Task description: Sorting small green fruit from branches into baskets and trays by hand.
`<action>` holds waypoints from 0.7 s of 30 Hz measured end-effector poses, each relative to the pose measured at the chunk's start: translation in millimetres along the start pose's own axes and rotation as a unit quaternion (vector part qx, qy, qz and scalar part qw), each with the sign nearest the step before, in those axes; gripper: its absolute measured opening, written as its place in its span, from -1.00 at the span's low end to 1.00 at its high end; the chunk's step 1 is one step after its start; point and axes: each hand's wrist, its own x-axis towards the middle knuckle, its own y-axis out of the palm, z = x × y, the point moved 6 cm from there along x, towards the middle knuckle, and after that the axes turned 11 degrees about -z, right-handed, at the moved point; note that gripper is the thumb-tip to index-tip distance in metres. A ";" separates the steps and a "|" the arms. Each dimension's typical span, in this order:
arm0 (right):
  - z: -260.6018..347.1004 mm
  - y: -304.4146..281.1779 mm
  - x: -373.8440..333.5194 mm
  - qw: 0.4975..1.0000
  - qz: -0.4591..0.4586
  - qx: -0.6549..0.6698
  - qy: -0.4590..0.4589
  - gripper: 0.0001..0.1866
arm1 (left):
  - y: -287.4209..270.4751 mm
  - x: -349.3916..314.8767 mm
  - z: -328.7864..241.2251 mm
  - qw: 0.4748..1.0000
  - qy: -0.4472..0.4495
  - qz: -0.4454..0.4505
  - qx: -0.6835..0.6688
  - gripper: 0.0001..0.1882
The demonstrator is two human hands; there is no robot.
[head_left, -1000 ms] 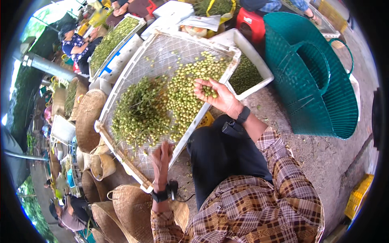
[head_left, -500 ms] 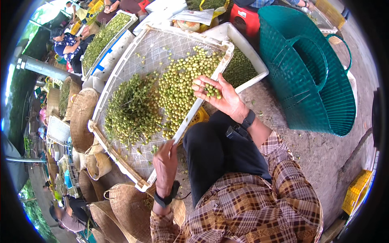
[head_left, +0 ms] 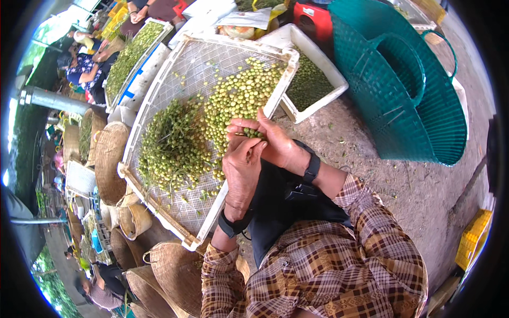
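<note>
Small round green fruits lie in my cupped right hand, which is held over the near edge of a white mesh tray. My left hand meets it there, thumb and fingertips pinched together at the fruits; anything between those fingertips is too small to make out. In the tray, a loose heap of green fruits spreads beside my hands. To its left sits a pile of stemmed green sprigs with fruits still attached.
Behind the tray's right corner stands a white box of darker green fruits. A large green woven basket is at the right, near a red stool. Wicker baskets crowd the left. Other people sit farther off.
My left hand has moved up from the tray's near rim to the fruits in my right palm. My right hand has come slightly nearer and to the left, still holding fruits.
</note>
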 end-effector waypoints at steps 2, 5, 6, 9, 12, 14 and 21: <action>-1.7 -1.8 -0.4 1.000 0.010 0.013 -0.005 -0.24 | 2.5 -0.7 3.7 1.000 -0.025 0.009 -0.007 -0.85; -3.5 -8.8 -1.2 1.000 -0.007 0.025 0.008 -0.25 | 5.7 -0.1 10.0 0.997 -0.061 0.041 -0.016 -0.86; -3.7 -9.4 -2.0 1.000 -0.008 0.023 0.009 -0.26 | 5.7 0.6 11.5 0.996 -0.068 0.051 -0.017 -0.86; -8.3 -15.2 -1.9 0.998 -0.040 0.042 0.029 -0.28 | 7.9 0.9 15.0 0.994 -0.081 0.073 -0.019 -0.87; -8.4 -18.7 -1.9 0.997 -0.048 0.047 0.025 -0.30 | 10.7 1.1 14.7 0.994 -0.071 0.082 -0.019 -0.88; -7.9 -21.0 -1.5 0.997 -0.052 0.052 0.025 -0.30 | 13.2 2.5 11.2 0.994 -0.060 0.088 -0.019 -0.89; -7.3 -19.0 -1.0 0.998 -0.026 0.054 0.020 -0.33 | 18.1 3.6 6.2 0.997 0.002 0.063 0.038 -0.92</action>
